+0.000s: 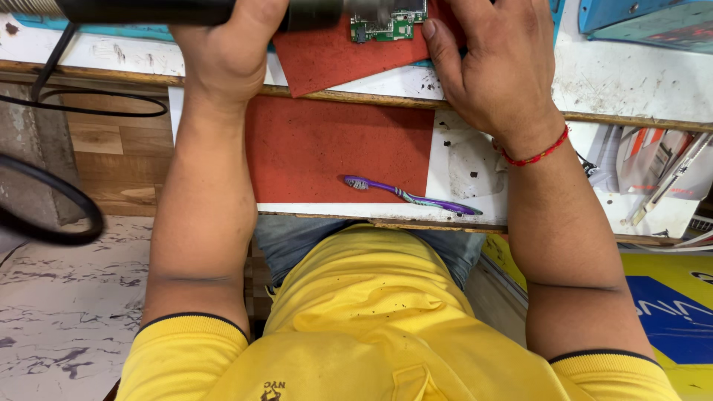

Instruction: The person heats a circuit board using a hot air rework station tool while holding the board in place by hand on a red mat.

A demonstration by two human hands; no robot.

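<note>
1. Yellow shirt fabric [371,327] is filling the bottom of the frame, nearest the camera, with a strip of blue denim showing just above it at the lower edge of the worktop [475,167].
2. Both forearms are reaching up the frame from the sleeves towards the top edge, where the work is taking place.
3. At the upper left, the left hand [230,48] is clenching a dark, barrel-shaped tool [148,10] that is lying across the top of the frame; its black cable [52,59] is trailing down and looping at the left.
4. At the upper right, the right hand [497,63], with a red thread on its wrist, is lying on the upper red mat [334,59] beside a small green circuit board [390,26]. Its thumb is pointing up towards the board, but I cannot tell whether the hidden fingers are pinching anything.
5. That board is sitting at the top centre, on the upper mat, just under the nose of the tool and between the two hands.
6. A second red mat [334,148] is lying lower down, in the middle of the frame, and a purple toothbrush [408,196] is resting at its lower right edge, untouched and well apart from both hands.
7. Judging from this, the board is being worked on with the tool right now, so the job appears to be mid-way; the brush is lying idle, and nothing is showing a finished board set aside.
8. Small flat tools and papers are lying at the right edge.
</note>
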